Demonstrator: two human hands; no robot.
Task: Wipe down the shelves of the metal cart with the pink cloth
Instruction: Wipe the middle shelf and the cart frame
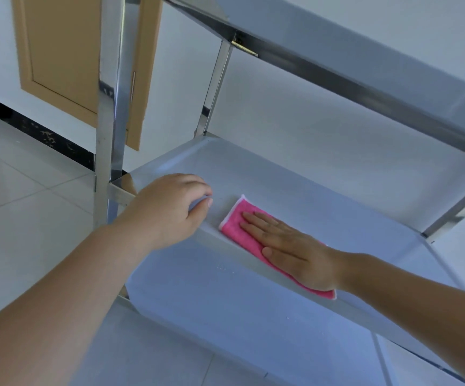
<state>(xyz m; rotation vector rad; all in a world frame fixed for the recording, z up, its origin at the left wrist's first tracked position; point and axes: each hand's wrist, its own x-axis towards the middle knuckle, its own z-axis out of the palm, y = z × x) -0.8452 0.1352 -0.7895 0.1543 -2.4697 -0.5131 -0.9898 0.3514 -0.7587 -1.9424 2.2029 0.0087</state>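
While L hand (170, 207) grips shelf rim (212, 235), R hand (289, 246) flat on 1 pink cloth (234, 218).

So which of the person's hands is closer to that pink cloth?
The right hand: it lies flat on the pink cloth, pressing it onto the middle shelf. The left hand grips the shelf's front edge just beside the cloth, not touching it.

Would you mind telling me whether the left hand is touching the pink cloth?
Apart. The head view shows the left hand gripping the middle shelf's front rim, with bare metal between it and the pink cloth under the flat right hand.
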